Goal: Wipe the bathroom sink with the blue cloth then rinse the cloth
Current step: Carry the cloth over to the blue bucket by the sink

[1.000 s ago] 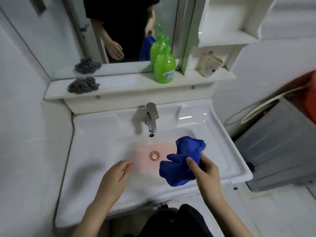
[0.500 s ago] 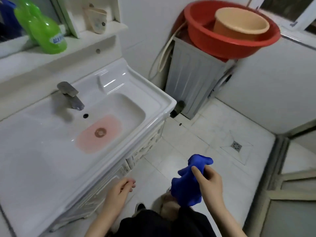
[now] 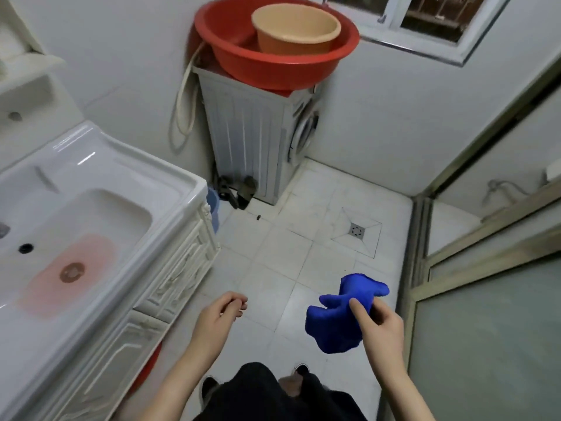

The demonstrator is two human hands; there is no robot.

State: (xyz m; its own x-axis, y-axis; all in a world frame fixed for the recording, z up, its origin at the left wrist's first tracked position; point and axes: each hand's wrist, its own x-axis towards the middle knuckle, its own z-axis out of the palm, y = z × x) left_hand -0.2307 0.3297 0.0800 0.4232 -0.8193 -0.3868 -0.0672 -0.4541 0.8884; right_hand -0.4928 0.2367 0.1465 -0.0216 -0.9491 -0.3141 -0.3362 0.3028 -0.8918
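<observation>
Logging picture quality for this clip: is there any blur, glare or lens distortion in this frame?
Head view: wide-angle bending, the door frame leans outward; the shelf at upper left is blurred; glare streaks lie on the sink rim; the blue cloth and right hand are fairly sharp; light is soft, shadows faint.

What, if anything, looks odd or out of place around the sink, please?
A pinkish patch surrounds the drain in the otherwise white sink. Also, the right hand holds the blue cloth over the floor, away from it.

White tiled floor (image 3: pixel 273 253), washing machine (image 3: pixel 252 141) and dark slippers (image 3: pixel 239 189) upon it
</observation>
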